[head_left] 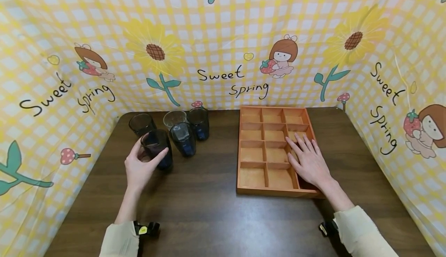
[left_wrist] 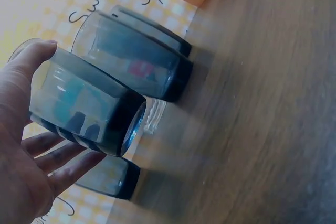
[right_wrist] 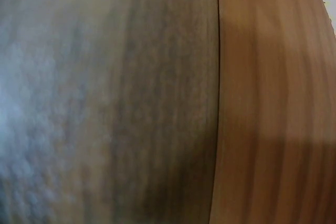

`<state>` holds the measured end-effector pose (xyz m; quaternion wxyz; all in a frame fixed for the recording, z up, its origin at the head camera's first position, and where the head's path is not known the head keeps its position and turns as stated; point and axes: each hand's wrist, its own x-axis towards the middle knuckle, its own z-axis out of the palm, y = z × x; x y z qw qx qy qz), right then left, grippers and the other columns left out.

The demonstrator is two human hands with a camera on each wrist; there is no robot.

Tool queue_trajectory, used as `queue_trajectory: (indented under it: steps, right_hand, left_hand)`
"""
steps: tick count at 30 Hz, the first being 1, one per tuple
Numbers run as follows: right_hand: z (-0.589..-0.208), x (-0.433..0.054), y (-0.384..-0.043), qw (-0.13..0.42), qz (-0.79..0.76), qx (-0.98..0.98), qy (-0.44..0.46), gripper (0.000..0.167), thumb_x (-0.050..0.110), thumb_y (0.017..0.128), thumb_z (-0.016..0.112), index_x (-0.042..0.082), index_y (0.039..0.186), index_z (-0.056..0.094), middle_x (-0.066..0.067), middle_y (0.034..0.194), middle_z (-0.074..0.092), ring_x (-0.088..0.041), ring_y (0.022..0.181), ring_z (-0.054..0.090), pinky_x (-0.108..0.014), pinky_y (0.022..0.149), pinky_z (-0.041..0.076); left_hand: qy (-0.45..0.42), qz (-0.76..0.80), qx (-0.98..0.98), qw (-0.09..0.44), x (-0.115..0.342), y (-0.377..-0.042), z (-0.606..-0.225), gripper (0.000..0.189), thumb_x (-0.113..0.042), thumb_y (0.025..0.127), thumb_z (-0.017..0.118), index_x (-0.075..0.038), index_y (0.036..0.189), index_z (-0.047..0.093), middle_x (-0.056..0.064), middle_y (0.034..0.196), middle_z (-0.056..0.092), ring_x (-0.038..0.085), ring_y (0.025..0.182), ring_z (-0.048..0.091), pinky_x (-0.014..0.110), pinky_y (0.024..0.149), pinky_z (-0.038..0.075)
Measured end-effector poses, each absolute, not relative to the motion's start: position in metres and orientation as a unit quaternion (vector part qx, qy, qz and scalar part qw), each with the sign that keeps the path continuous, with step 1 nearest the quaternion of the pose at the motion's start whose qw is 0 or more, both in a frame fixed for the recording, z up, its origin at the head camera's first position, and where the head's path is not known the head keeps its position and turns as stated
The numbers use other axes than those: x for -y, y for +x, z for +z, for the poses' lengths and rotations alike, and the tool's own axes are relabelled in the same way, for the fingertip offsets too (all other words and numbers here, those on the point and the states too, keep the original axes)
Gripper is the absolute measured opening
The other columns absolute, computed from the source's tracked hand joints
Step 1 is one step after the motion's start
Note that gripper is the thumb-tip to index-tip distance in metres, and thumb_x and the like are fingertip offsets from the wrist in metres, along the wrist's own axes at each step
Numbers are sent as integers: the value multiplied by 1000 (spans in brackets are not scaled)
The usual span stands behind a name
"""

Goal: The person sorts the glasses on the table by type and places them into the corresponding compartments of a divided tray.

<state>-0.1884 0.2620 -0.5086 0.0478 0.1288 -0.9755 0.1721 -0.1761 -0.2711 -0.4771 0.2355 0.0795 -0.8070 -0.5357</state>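
The left hand (head_left: 139, 170) grips a dark-blue, see-through tumbler (head_left: 155, 141) between thumb and curled fingers, near similar dark-tinted tumblers (head_left: 184, 141); the right hand (head_left: 310, 164), fingers straight, rests on an orange-brown wooden compartment tray (head_left: 265, 191); the held tumbler looks stiff, smooth, likely slippery, base-heavy and, if glass, fragile; its side wall suits a gentle, wrapping hold.

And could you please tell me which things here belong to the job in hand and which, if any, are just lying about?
Seemingly part of the job:
glass, held in the left hand
tray, under the right hand
four other glasses, probably

Just surroundings:
cloth
table
wrist gear
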Motion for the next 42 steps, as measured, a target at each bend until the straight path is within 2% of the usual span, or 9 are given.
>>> queue_trajectory:
  steps: [5,13,18,29,32,38,42]
  right_hand:
    - [-509,-262,-189,46,166,976,130,60,36,116,50,18,172,40,-20,181,28,-49,169,19,-68,136,9]
    - [-509,-263,-189,48,160,978,128,60,36,116,50,19,172,39,-20,181,28,-49,169,20,-68,136,9]
    - [-509,-263,-189,48,161,977,128,59,36,116,49,19,172,39,-20,181,29,-49,169,20,-68,136,9]
    - [-510,-264,-190,47,161,977,131,59,35,117,49,18,172,39,-20,181,29,-50,168,20,-68,136,9]
    - [-509,-264,-189,47,161,977,131,59,36,117,49,19,172,39,-21,181,29,-50,168,21,-69,135,10]
    - [-511,-263,-189,49,165,976,129,59,35,116,49,18,172,40,-20,181,29,-50,168,21,-68,136,9]
    - [-513,-263,-190,56,166,976,132,58,36,116,50,18,171,41,-21,180,30,-50,168,22,-68,135,10]
  left_hand:
    - [69,-543,805,229,265,-177,-475,73,-19,83,98,-32,149,68,-27,92,74,-5,82,72,9,68,55]
    - [46,-553,796,240,255,-174,-466,74,-15,83,98,-31,149,69,-26,99,76,-4,85,73,9,71,57]
    - [22,-555,795,245,247,-171,-457,75,-11,83,97,-29,150,68,-26,99,76,-5,86,74,10,72,58]
    - [-37,-574,782,238,212,-171,-448,75,-6,83,95,-27,150,69,-22,101,76,-1,90,74,12,69,58]
    - [-54,-578,783,223,198,-173,-449,75,-7,83,96,-28,149,69,-15,103,78,-1,90,74,13,69,58]
    - [-95,-585,785,181,173,-181,-452,77,-10,83,97,-28,151,66,10,115,83,-1,95,75,17,72,62]
    - [-106,-586,788,158,159,-187,-455,78,-13,84,97,-25,154,64,14,120,83,-2,97,75,17,75,62]
